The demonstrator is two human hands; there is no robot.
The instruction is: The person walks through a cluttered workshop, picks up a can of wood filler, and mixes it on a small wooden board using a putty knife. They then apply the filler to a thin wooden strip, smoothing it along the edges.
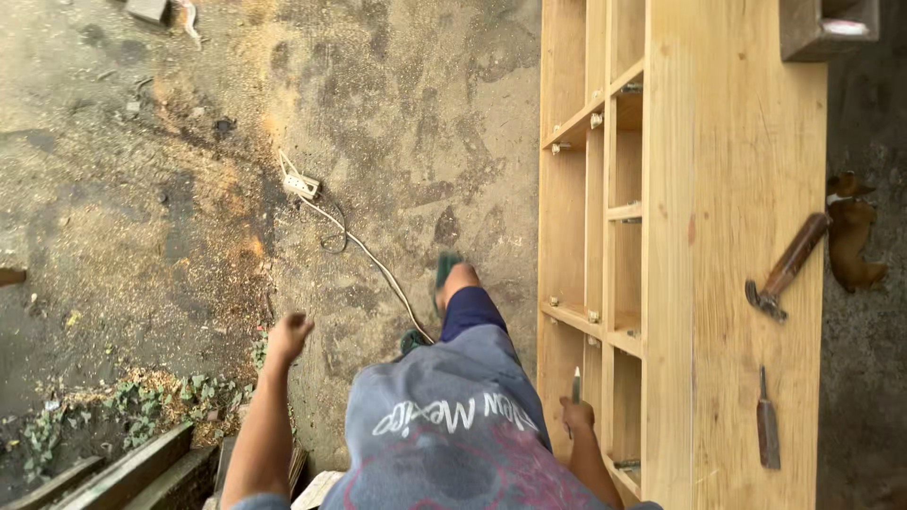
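I look straight down my body at a dusty concrete floor. My left hand [287,336] hangs out to the left with fingers curled and nothing in it. My right hand [577,415] is low beside a tall light wooden shelf unit [732,264] and grips a thin green pencil [575,385] that points upward. A hammer [786,267] with a wooden handle lies on the unit's flat top panel at the right. A chisel-like tool [767,423] rests lower on the same panel. One foot in a green sandal [446,271] steps forward.
A white power strip [299,182] with its cable [373,260] trails across the sawdust-strewn floor. Weeds and timber beams [132,467] lie at the bottom left. A brown dog [852,236] lies on the ground right of the unit.
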